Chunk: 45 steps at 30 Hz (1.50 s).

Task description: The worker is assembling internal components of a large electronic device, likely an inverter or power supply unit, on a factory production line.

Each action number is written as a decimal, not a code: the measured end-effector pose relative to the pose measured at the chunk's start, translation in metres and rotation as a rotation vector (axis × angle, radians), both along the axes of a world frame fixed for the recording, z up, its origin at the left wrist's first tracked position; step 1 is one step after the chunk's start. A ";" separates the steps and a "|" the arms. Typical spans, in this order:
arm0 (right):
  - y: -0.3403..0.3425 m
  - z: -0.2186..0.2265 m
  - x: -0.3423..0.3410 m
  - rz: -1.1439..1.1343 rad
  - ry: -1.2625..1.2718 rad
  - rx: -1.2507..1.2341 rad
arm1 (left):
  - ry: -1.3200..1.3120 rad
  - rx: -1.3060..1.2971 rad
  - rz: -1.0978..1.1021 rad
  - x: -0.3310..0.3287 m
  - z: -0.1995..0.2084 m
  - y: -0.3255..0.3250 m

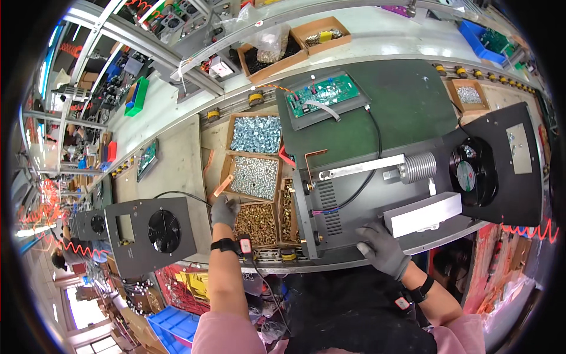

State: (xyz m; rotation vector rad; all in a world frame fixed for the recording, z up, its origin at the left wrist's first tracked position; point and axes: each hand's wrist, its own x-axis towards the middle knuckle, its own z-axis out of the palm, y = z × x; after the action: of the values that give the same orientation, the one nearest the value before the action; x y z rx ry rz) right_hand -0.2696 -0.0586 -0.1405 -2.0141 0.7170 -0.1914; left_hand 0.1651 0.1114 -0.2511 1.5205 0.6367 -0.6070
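My left hand (224,212), in a grey glove, is closed with its fingertips at the lower end of a flat copper-coloured strip (224,185). The strip slants up over the edge of a cardboard box of small silvery parts (254,177). Beside that hand is a box of brass-coloured fittings (254,224). My right hand (382,245), also gloved, rests with fingers spread at the near side of a dark metal housing (354,200). Next to it lies a white rectangular block (423,213). The housing also holds a coiled metal tube (418,168) and a bent copper piece (315,154).
Bluish-silver parts fill a farther box (255,134). A green circuit board (324,94) sits on the green mat (407,88). Panels with black fans stand at left (150,233) and right (501,165). Rollers (289,255) line the bench's near edge.
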 end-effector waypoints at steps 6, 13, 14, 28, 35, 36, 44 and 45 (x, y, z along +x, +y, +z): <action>-0.009 -0.005 -0.003 0.055 0.069 0.032 | -0.458 0.469 -0.807 -0.098 -0.006 -0.040; -0.041 0.001 -0.031 0.052 0.151 0.036 | -0.873 0.425 -1.148 -0.179 0.005 -0.107; -0.045 0.000 -0.035 0.071 0.194 0.055 | -0.893 0.428 -1.131 -0.179 0.007 -0.118; -0.062 -0.032 -0.036 -0.142 0.250 0.039 | -0.957 0.375 -1.536 -0.187 -0.008 -0.204; -0.078 -0.049 -0.038 -0.158 0.240 -0.027 | -0.872 0.334 -2.020 -0.171 -0.020 -0.210; -0.077 -0.051 -0.041 -0.146 0.247 -0.016 | -0.882 0.331 -2.000 -0.172 -0.018 -0.210; -0.062 -0.045 -0.058 -0.313 0.172 0.046 | -1.032 0.616 -2.187 -0.175 -0.017 -0.218; -0.059 -0.040 -0.058 -0.329 0.144 0.034 | -1.042 0.613 -2.186 -0.174 -0.020 -0.217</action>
State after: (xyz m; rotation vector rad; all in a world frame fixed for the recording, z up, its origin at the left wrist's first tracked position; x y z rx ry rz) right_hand -0.3277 -0.1177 -0.1810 -1.8811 1.1356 -0.2248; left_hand -0.0090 -0.1051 -0.2713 2.2807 -2.1466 -0.9356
